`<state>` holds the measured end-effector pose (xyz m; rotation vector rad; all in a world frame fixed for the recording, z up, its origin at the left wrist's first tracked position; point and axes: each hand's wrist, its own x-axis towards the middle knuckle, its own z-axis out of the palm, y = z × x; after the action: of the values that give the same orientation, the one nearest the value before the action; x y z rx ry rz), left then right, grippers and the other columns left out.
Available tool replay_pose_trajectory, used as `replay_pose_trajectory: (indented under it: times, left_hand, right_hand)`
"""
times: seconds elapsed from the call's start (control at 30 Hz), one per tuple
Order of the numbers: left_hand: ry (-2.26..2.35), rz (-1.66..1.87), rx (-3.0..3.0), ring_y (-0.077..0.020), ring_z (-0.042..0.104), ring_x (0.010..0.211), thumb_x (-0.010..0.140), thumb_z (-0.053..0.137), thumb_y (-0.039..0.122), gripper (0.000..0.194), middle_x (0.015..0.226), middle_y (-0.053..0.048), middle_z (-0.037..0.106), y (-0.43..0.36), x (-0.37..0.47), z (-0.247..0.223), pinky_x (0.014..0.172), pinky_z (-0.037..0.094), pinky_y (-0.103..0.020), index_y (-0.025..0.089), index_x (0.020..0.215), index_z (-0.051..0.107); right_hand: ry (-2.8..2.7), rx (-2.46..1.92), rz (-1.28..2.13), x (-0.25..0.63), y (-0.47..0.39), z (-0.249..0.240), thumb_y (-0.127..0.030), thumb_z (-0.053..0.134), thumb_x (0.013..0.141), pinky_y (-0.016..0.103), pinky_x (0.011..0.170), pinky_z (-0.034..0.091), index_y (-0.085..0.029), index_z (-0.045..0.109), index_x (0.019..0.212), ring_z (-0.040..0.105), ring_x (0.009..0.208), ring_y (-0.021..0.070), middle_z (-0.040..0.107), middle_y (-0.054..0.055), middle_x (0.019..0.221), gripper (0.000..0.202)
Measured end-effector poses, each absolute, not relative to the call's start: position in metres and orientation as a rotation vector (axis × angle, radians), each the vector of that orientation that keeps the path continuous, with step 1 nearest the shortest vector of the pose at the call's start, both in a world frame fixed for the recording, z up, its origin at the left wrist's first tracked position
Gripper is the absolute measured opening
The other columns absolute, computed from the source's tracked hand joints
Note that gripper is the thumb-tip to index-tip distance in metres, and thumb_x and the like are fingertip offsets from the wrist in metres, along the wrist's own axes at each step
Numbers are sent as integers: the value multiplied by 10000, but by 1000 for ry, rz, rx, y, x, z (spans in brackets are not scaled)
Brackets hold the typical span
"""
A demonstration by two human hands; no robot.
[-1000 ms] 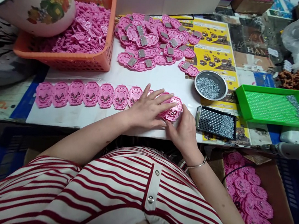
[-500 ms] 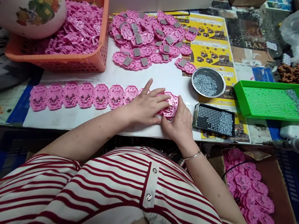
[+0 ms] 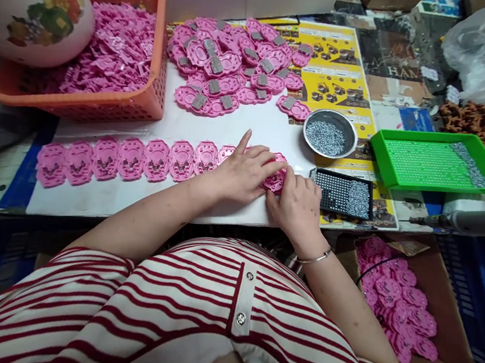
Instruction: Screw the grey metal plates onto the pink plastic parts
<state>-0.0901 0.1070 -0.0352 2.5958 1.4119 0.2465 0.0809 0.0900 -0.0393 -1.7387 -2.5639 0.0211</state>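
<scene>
A row of pink plastic plates (image 3: 157, 160) with scalloped edges lies along the white sheet. At its right end, both hands are at one pink plate (image 3: 274, 179), largely covered by fingers. My left hand (image 3: 247, 175) lies over this end of the row with fingers spread, the index finger reaching across the plate and the little finger lifted. My right hand (image 3: 297, 203) has its fingers curled, thumb and index at the plate's right edge. Just right of it is a black perforated tray (image 3: 333, 193) with small metal pieces at one end. What is under the fingertips is hidden.
Behind are piled pink plates with grey metal patches (image 3: 221, 64) and a metal bowl of small silvery pieces (image 3: 328, 138). An orange basket of pink parts (image 3: 159, 86) stands left, a green tray (image 3: 395, 179) right. Below right, a cardboard box (image 3: 450, 325) holds pink plates.
The camera view has shifted slightly, so most of the table appears further left. My hands stay at the same plate, with the left index finger reaching further across toward the right hand.
</scene>
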Motion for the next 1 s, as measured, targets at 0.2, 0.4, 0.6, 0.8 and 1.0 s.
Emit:
replay_pose_trajectory:
  times: [0.2, 0.4, 0.6, 0.8, 1.0]
  left_hand:
    - [1369, 120, 2560, -338, 277, 1478, 820, 557, 250, 523, 1574, -114, 382, 118, -77, -29, 1219, 14, -650, 195, 1340, 560]
    - [1301, 102, 2531, -355, 283, 1471, 778, 559, 221, 558, 1554, -103, 413, 119, -82, -31, 1204, 17, -691, 216, 1336, 576]
    - [1291, 116, 2484, -342, 243, 1494, 815, 488, 219, 720, 1582, -104, 384, 115, -86, -36, 1212, -33, -668, 168, 1522, 365]
    - [1285, 119, 2431, -328, 240, 1502, 785, 458, 171, 790, 1595, -102, 366, 112, -93, -38, 1215, -27, -666, 130, 1553, 281]
    - [1327, 160, 2471, -336, 265, 1490, 870, 451, 248, 709, 1577, -155, 381, 102, -102, -40, 1211, -11, -677, 85, 1541, 293]
  right_hand:
    - [-2582, -1732, -94, 87, 86, -36, -362, 448, 906, 518, 1045, 295, -77, 566, 1239, 556, 1040, 324, 695, 176, 1037, 453]
    - [-2542, -1739, -227, 94, 89, -37, -368, 483, 875, 530, 1035, 315, -91, 620, 1135, 550, 983, 322, 696, 171, 975, 404]
    - [-2539, -1760, -207, 97, 87, -36, -379, 456, 892, 559, 1060, 333, -69, 621, 1159, 553, 1015, 342, 689, 189, 1000, 442]
    - [-2477, -1739, -258, 94, 91, -42, -351, 428, 900, 594, 1137, 286, -11, 619, 1153, 532, 1063, 342, 678, 209, 966, 465]
    - [-2484, -1746, -258, 100, 93, -33, -414, 452, 909, 591, 1132, 322, -53, 631, 1140, 534, 1126, 354, 670, 205, 1061, 465]
